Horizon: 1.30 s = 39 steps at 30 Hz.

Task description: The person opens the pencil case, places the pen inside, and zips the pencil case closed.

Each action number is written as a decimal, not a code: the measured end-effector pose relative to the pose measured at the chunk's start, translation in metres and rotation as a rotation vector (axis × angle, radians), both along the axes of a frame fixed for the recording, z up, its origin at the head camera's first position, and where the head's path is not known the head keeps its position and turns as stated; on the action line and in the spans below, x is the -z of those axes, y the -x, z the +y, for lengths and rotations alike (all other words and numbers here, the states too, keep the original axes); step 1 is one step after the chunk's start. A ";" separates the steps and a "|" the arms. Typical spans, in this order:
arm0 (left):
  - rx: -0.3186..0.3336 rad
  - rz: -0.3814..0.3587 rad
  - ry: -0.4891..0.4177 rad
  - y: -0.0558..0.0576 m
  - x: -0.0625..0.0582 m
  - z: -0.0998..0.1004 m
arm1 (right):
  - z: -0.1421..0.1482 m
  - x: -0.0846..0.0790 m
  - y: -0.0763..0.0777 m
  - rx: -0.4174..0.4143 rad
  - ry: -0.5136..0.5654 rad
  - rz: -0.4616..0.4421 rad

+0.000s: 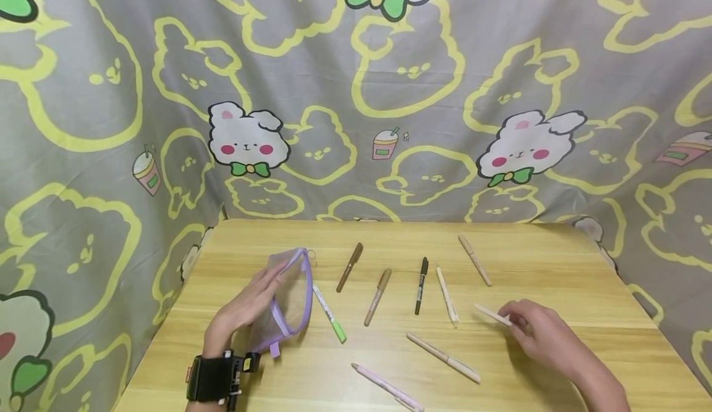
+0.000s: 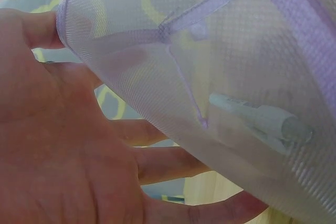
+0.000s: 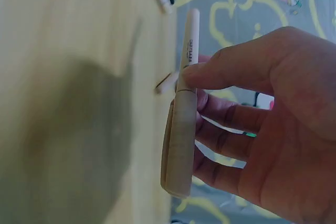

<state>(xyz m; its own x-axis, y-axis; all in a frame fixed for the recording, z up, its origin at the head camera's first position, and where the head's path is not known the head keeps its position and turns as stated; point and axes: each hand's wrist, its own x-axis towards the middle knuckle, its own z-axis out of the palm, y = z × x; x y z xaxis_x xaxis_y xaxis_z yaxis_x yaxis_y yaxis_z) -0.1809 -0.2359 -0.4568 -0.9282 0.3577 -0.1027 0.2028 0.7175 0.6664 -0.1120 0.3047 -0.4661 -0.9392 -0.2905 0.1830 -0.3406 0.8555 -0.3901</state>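
Observation:
My left hand [image 1: 247,304] rests against the outer side of a translucent mesh pouch [image 1: 261,338] with purple trim, its fingers fairly straight. The pouch stands on the table with its mouth gaping to the right. In the left wrist view the fingers [image 2: 165,163] spread behind the mesh. A pale pen [image 2: 268,121] shows through it; I cannot tell whether it lies inside or beyond. On the right, my right hand [image 1: 542,335] pinches a cream capped pen [image 1: 492,314] above the table. Thumb and fingers grip its middle [image 3: 184,93] in the right wrist view.
Spread over the wooden table are a green-capped pen [image 1: 329,313], brown pens [image 1: 350,267] [image 1: 378,297], a black pen [image 1: 421,285], a white pen [image 1: 446,294], tan pens [image 1: 475,260] [image 1: 443,357] and a pink pen [image 1: 386,387]. A patterned curtain [image 1: 334,91] hangs behind.

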 end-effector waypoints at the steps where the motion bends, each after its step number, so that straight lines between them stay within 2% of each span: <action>1: 0.000 0.002 -0.004 0.000 0.000 0.000 | -0.003 -0.004 0.002 -0.007 0.002 0.017; 5: 0.004 0.012 -0.019 0.001 -0.001 0.001 | -0.015 -0.017 0.010 -0.034 -0.010 0.055; 10: 0.007 0.013 -0.006 0.000 -0.002 0.000 | -0.026 -0.026 0.015 -0.057 -0.023 0.007; 18: 0.002 0.008 0.009 -0.002 -0.002 0.001 | -0.042 -0.034 0.024 -0.009 0.015 -0.018; 23: 0.004 0.005 0.020 -0.002 -0.001 0.002 | -0.053 -0.032 0.029 0.014 0.039 0.017; 27: 0.004 0.011 0.019 -0.001 -0.001 0.002 | -0.062 -0.029 0.034 -0.002 0.064 0.034; 35: 0.005 0.019 0.011 -0.002 0.000 0.001 | -0.085 -0.019 0.041 -0.012 0.122 0.012; 39: 0.000 0.018 0.014 -0.003 0.000 0.000 | -0.104 -0.013 0.045 -0.001 0.149 0.060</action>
<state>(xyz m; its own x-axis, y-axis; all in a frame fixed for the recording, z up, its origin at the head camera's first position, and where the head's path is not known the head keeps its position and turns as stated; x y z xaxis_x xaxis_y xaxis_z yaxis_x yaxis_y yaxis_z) -0.1779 -0.2356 -0.4570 -0.9298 0.3566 -0.0908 0.2151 0.7270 0.6521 -0.1568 0.2006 -0.4531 -0.9251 -0.2569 0.2798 -0.3678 0.7895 -0.4914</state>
